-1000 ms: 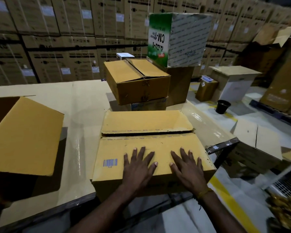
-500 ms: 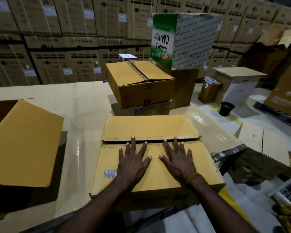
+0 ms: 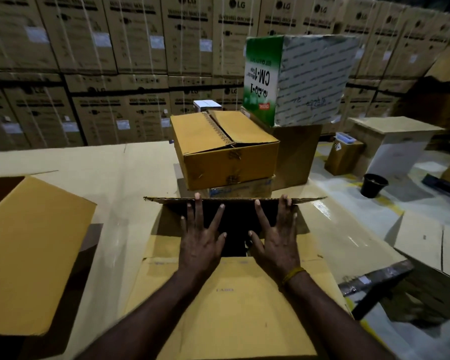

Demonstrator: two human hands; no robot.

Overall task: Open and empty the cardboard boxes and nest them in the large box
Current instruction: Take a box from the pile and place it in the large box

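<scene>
A: Pushing that far flap (image 3: 234, 200) up and away — is that why both hands sit so far forward on the near box (image 3: 234, 307)?

B: It looks so. The left hand (image 3: 202, 245) and the right hand (image 3: 278, 245) are spread flat, fingers straight, fingertips against the lifted flap's edge. Neither curls round anything; they press, they do not grip.

A: And the near flap?

B: It lies folded down toward the person, under the forearms, so the mouth is open between the two flaps. The inside is dark; I cannot tell whether anything is in it.

A: Where does this one go once emptied?

B: Probably into the large box (image 3: 24, 255) at the near left on the table (image 3: 130, 172), whose big flap stands raised. My guess is it was left open to receive the others.

A: And the rest?

B: A closed brown box (image 3: 226, 152) sits just beyond, stacked on another, with a green-and-white carton (image 3: 296, 79) perched on a taller box to the far right. Those seem unopened as yet.
</scene>
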